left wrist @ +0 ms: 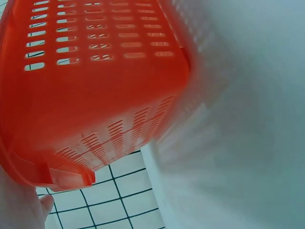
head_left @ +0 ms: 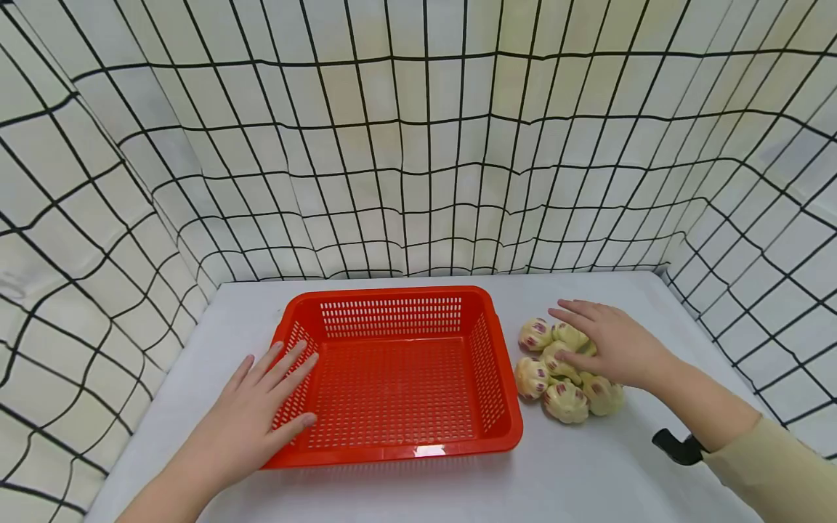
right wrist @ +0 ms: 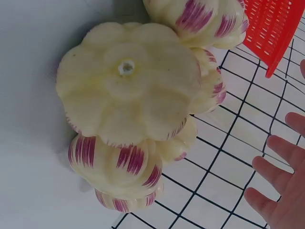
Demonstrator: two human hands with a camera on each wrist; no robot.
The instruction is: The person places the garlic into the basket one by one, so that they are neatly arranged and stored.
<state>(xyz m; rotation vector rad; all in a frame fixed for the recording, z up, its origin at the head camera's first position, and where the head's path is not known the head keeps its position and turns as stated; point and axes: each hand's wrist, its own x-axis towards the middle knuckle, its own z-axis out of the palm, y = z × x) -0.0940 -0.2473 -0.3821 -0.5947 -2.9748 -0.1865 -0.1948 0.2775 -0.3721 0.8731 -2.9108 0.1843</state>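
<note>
A red perforated plastic basket [head_left: 399, 453] stands on the white table, with nothing lying inside it. My left hand [head_left: 255, 414] is spread at its left side, fingers overlapping the rim in the head view; the left wrist view shows the basket's outer wall [left wrist: 95, 86] close by. To the right of the basket lies a pile of several garlic bulbs [head_left: 566, 402], cream with purple streaks. Above the pile my right hand [head_left: 611, 345] hovers with straight, parted fingers, holding nothing. One bulb [right wrist: 128, 86] faces the right wrist camera base-on.
A white tabletop [head_left: 575, 479] lies beneath everything. Black netting [head_left: 428, 174] over pale sheeting rises behind the table and along both sides. A black wrist-camera piece [head_left: 680, 447] sticks out beside the right sleeve.
</note>
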